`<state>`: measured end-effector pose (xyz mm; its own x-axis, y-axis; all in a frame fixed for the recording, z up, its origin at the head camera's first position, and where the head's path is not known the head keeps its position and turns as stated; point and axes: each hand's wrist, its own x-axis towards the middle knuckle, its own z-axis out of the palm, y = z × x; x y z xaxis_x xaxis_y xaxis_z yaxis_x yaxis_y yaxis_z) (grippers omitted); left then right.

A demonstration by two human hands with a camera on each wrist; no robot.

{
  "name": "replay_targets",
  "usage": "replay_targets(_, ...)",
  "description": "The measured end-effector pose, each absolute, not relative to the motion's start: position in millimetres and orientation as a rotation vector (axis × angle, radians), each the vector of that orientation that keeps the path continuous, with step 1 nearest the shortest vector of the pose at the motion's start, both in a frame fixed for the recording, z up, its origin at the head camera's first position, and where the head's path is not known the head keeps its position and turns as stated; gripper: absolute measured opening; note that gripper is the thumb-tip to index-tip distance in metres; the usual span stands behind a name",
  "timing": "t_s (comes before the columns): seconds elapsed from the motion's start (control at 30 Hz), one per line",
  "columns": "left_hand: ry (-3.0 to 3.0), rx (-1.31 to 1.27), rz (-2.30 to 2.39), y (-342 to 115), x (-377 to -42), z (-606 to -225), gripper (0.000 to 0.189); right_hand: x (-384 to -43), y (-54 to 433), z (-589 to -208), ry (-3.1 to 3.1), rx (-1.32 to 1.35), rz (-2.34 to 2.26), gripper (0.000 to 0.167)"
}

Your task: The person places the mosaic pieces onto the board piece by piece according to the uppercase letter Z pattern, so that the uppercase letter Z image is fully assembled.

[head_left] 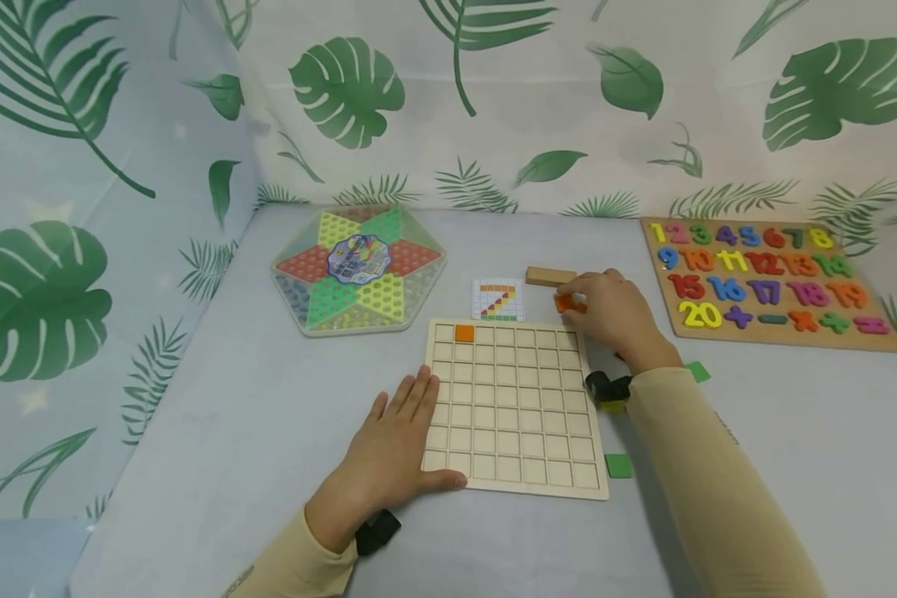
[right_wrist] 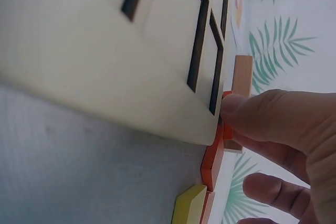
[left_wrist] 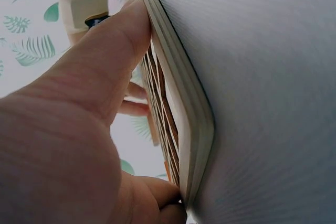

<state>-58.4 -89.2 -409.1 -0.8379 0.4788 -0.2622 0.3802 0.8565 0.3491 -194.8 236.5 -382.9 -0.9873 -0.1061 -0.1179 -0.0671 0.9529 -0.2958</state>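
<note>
A pale wooden grid board [head_left: 518, 419] lies on the table, with one orange square tile [head_left: 464, 333] in its top row. My left hand [head_left: 390, 448] rests along the board's left side, fingers straight and thumb against the front edge; the left wrist view shows the thumb [left_wrist: 118, 38] on the rim. Beyond the board's far right corner, my right hand [head_left: 615, 314] pinches an orange tile [right_wrist: 227, 129] between thumb and fingers. Close beneath it in the right wrist view are a red-orange tile [right_wrist: 212, 162] and a yellow tile [right_wrist: 188, 205].
A small pattern card [head_left: 497, 300] and a wooden block [head_left: 550, 276] lie behind the board. Green tiles [head_left: 619, 466] are to its right. A star-patterned game board [head_left: 359, 274] stands back left, a colourful number board [head_left: 773, 286] back right.
</note>
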Motion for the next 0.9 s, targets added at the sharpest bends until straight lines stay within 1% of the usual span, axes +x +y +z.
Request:
replay_targets(0.53,2.69,0.655,0.392,-89.2,-57.5,-410.6,0.126,-195.8,239.7,-387.3,2.974,-0.134,-0.445,0.033)
replay_targets(0.9,2.693,0.645,0.395,-89.0,-58.4,-410.3,0.126,-189.1,223.0,-375.9,2.96,-0.277,-0.589,0.035)
